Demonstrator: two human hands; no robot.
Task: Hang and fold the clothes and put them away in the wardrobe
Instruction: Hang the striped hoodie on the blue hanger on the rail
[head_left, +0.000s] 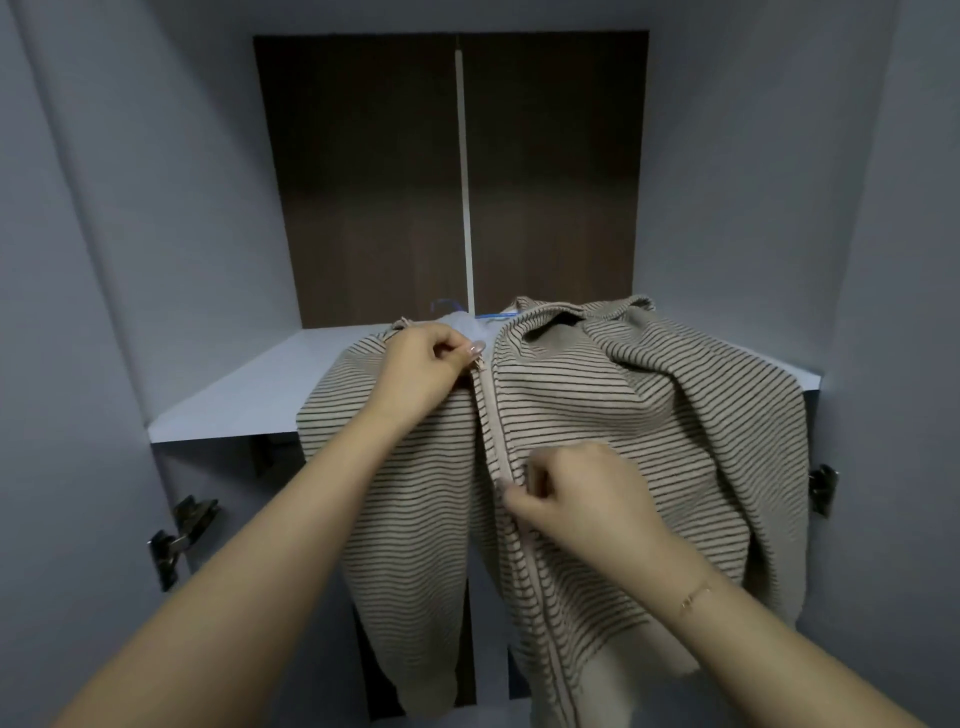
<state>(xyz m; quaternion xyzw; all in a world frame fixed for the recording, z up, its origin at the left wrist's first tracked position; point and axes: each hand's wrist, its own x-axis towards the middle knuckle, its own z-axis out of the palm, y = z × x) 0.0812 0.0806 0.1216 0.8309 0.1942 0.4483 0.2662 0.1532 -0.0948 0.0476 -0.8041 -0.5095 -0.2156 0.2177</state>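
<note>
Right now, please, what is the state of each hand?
Left hand: grip pinching the top of the beige, dark-striped zip-up knit jacket beside its zipper.
Right hand: grip pinching the same jacket lower on the zipper.

Beige striped zip jacket (597, 395) draped over wardrobe shelf (249, 400) edge

Gold bracelet (696, 597), metal door hinges (182, 525)

There is a single view, a wide-angle camera on the person's head. It looks forward and down along both bare forearms into the grey wardrobe (779, 182), squarely facing its dark brown wooden back panel (363, 182), and sits close above the beige, dark-striped zip jacket (649, 415) that both hands pinch.
</note>
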